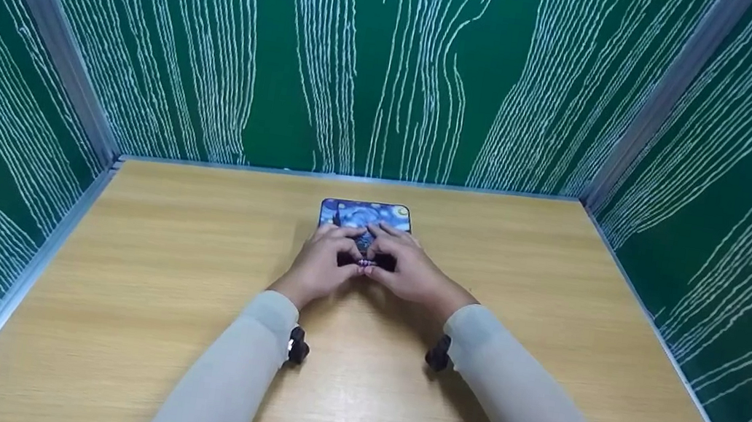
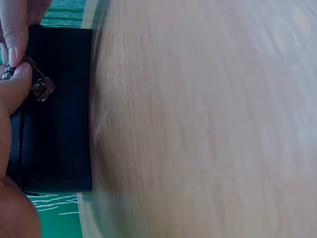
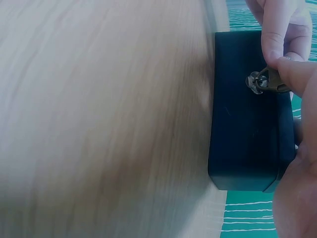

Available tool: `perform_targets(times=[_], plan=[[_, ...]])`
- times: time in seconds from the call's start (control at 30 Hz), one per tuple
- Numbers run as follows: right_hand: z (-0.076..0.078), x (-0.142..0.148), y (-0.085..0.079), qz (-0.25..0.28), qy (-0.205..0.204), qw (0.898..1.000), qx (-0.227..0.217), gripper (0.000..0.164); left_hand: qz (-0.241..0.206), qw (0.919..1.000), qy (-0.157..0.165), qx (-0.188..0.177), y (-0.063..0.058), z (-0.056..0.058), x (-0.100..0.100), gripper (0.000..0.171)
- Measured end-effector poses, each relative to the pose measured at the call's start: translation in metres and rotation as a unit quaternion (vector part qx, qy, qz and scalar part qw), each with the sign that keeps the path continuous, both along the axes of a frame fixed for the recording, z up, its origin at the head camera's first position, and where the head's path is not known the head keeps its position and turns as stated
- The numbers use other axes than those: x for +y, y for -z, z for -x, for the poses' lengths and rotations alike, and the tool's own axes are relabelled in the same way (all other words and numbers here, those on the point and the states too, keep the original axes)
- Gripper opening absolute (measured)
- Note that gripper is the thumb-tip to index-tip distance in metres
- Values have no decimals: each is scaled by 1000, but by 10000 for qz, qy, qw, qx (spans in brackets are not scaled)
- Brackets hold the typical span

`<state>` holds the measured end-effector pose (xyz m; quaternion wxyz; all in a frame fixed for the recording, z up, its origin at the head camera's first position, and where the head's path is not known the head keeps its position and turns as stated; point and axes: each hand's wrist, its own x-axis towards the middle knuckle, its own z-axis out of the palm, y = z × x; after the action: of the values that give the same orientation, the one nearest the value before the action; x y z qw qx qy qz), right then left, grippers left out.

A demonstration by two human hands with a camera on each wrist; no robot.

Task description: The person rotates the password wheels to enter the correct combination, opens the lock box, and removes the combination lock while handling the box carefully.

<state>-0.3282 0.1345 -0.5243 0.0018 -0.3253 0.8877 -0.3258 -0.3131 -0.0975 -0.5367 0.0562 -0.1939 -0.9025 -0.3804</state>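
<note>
Head view: hands (image 1: 328,256) (image 1: 412,268) pinch-tight on padlock (image 3: 275,81)

3 green walls (image 1: 374,64), wooden tabletop (image 1: 358,392).

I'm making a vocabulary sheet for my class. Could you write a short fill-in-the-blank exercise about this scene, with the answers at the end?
1. The box stands on a table whose surface shows ____ grain.
2. Counting the left hand and the right hand, ____ hands grip the padlock.
3. The picture on top of the box is mostly ____.
4. The walls are green with ____ lines.

Missing words: wood; two; blue; white.
</note>
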Motion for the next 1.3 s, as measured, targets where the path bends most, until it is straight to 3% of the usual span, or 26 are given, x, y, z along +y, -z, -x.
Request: perform_targets(times=[0.23, 0.8, 1.3], plan=[[0, 0, 0, 67, 27, 9999, -98, 10, 5, 9999, -39, -118, 0, 0, 0, 8], [-1, -1, 1, 53, 98, 9998, -176, 12, -44, 9999, 51, 148, 2, 1, -1, 8], [0, -1, 1, -61, 14, 10000, -73, 10, 28, 10000, -18, -5, 0, 0, 0, 9]])
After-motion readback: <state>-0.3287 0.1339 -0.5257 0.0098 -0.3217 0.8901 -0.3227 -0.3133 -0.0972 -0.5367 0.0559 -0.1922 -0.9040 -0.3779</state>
